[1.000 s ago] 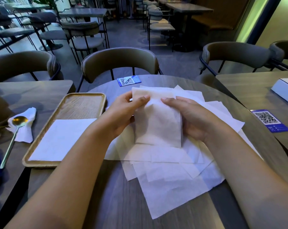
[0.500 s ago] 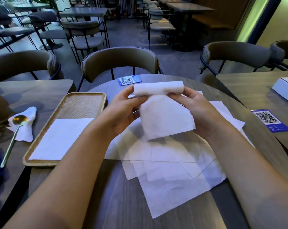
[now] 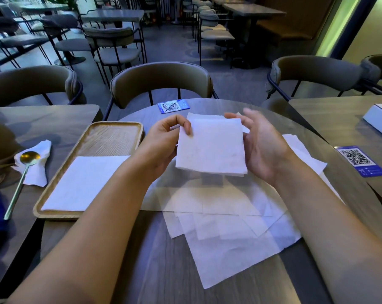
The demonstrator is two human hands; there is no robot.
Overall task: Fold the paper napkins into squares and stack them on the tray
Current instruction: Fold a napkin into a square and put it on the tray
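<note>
A white napkin folded into a square (image 3: 211,145) hangs in the air above the round table. My left hand (image 3: 163,145) pinches its upper left corner between thumb and fingers. My right hand (image 3: 262,148) rests along its right edge, fingers spread and blurred. Beneath both hands lies a loose heap of unfolded napkins (image 3: 225,227). To the left sits a wooden tray (image 3: 111,134) with one folded napkin (image 3: 84,183) lying flat in its near half.
A gold spoon (image 3: 21,178) lies on a crumpled napkin (image 3: 37,170) left of the tray. Blue QR cards (image 3: 173,105) (image 3: 359,160) sit at the far edge and on the right-hand table, beside a white box (image 3: 381,117). Chairs ring the tables.
The top part of the napkin was rolled over and brought down, leaving a flat folded square. My right hand's fingers have spread apart from their pinch; my left hand keeps its hold.
</note>
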